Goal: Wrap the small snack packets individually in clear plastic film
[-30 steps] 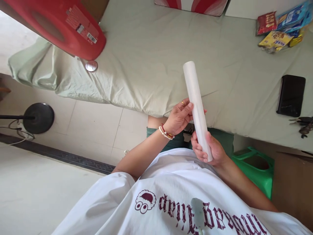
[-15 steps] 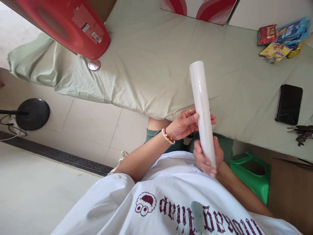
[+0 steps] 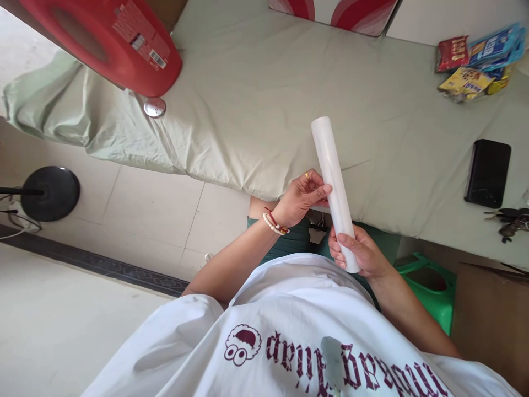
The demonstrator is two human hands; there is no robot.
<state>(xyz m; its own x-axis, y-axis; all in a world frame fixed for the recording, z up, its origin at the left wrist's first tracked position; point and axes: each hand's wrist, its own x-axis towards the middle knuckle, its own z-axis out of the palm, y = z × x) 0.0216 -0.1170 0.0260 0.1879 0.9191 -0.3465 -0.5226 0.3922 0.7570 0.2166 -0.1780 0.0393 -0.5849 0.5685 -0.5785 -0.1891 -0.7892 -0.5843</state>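
In front of you lay the pale green, cloth-covered table [image 3: 248,94], its fabric wrinkled along the near edge. On your side of the table, you wore a loose white T-shirt [image 3: 264,298] with dark maroon lettering. At the table's left end stood a big red plastic container [image 3: 163,74] with a printed label, and at its far edge a red-and-white patterned box [image 3: 363,16], only partly in view. Below the table's near edge, to the right, was a green plastic stool [image 3: 442,303]; on the tiled floor off its left end, a round black base [image 3: 52,193].

You held the white, glossy, cylindrical roll [image 3: 335,176] slantwise across the table's near edge, its far end over the cloth and its lower end towards you. Your right hand [image 3: 361,248] was wrapped around that lower end, thumb on top, grasping it. Your left hand [image 3: 301,198] had its thumb against the roll's left side, around the middle; whether its fingers gripped there, I cannot tell.

On the table's right side lay a black rectangular phone-like object [image 3: 488,172], with shiny red, blue and yellow packets [image 3: 467,82] beyond it. Near the table's left edge, just beside the container, sat a round silvery tin [image 3: 154,107].
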